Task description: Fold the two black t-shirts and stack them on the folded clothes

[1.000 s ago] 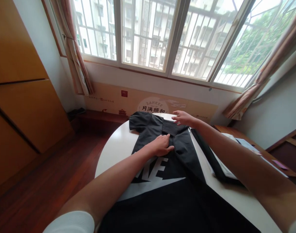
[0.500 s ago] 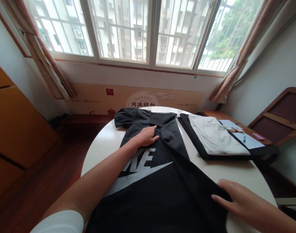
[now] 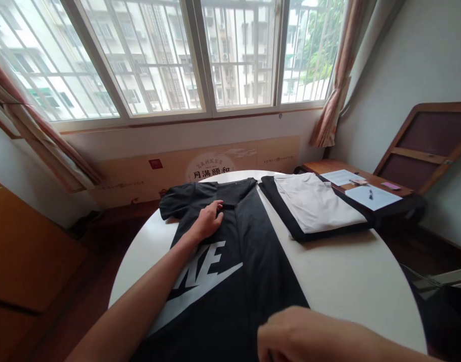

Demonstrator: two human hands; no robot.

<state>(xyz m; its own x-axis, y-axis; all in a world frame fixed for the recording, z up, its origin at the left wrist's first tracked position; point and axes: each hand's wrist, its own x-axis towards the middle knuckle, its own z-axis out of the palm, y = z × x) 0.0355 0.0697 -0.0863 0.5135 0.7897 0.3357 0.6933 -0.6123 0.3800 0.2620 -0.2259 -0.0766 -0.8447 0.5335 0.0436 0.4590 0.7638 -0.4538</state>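
A black T-shirt (image 3: 249, 236) with a large grey-white print lies over the white round table (image 3: 343, 281), its collar at the far end. Its right side is folded in over the front in a long strip, while a short sleeve sticks out at the far left. My left hand (image 3: 209, 220) rests on the shirt below the collar, fingers stretched out and thumb apart. Low in the view, my right hand (image 3: 294, 332) is closed over the near part of the folded strip; its fingertips are partly hidden, gripping the fabric.
Right of the shirt, a stack of folded clothes has a pale grey garment (image 3: 319, 203) atop a black one (image 3: 279, 208). Beyond stands a low wooden table (image 3: 324, 166) with papers (image 3: 372, 197). A wooden chair back (image 3: 419, 151) leans at right; a barred window (image 3: 238, 60) is ahead.
My right hand has moved left with the shirt's right side, which now lies flatter across the front. My left hand stays on the shirt near the collar. The view has turned right.
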